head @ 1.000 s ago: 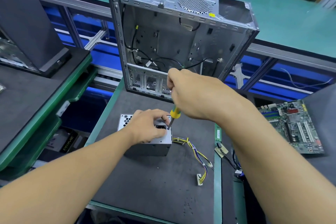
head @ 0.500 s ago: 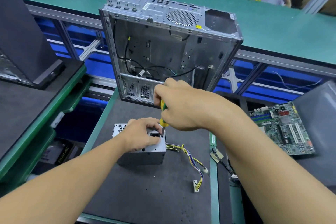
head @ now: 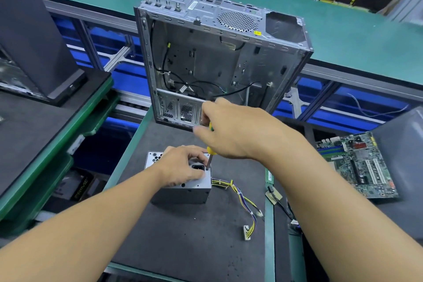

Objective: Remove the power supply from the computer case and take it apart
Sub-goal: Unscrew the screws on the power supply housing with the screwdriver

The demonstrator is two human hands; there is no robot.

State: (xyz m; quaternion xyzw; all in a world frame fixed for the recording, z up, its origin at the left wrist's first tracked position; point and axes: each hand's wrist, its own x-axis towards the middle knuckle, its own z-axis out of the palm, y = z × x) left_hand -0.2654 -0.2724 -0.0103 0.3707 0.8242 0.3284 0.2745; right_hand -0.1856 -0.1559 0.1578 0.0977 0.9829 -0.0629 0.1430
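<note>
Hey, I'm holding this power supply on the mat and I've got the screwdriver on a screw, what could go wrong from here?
The screwdriver tip sits on a screw close beside the fingers of the left hand; a slip could jab them. The right hand works near the right edge of the power supply, so it might tip or skid. The wire bundle trails loose beside the right forearm and could snag.

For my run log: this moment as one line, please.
step: power supply teardown | left hand: holds power supply | right hand: grips screwdriver, tip on top screw | case: upright behind, open
</note>
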